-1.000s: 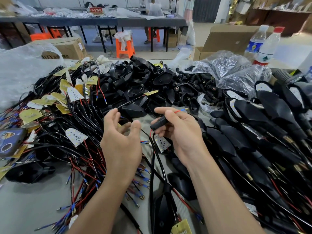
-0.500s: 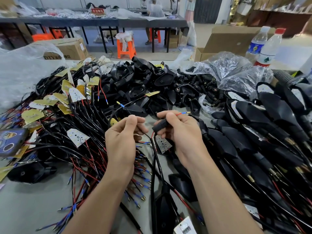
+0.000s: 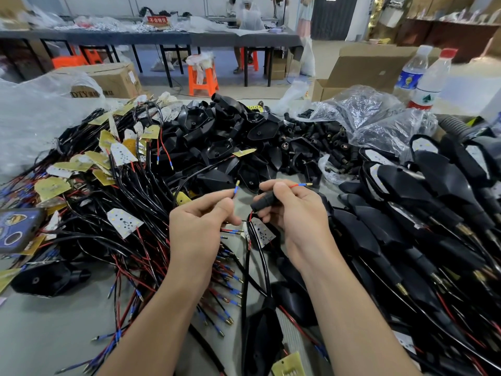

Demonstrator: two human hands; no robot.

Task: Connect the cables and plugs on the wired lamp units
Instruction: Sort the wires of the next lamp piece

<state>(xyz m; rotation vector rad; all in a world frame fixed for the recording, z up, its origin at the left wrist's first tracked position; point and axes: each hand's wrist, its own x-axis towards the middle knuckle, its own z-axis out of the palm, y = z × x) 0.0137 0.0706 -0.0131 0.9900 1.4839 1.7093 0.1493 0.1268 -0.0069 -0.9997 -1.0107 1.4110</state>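
Centre frame: my left hand (image 3: 200, 229) pinches the blue-tipped wire (image 3: 235, 189), my right hand (image 3: 294, 213) grips the black sleeve (image 3: 264, 203); I'd align tip with bore first.

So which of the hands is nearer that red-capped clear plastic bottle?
Right. The right hand, gripping a black tubular plug, is down-left of the red-capped clear plastic bottle; the left hand, pinching a blue-tipped wire, lies farther left.

the grey table (image 3: 40, 335) was full. a big tangle of red and black wires (image 3: 89, 202) lay on the left. a heap of black shells (image 3: 217, 137) sat at the top middle. black lamps (image 3: 406, 218) were piled on the right. shiny bags (image 3: 374, 115) and two bottles (image 3: 429, 82) were at the upper right. a phone (image 3: 16, 229) lay at the left edge.
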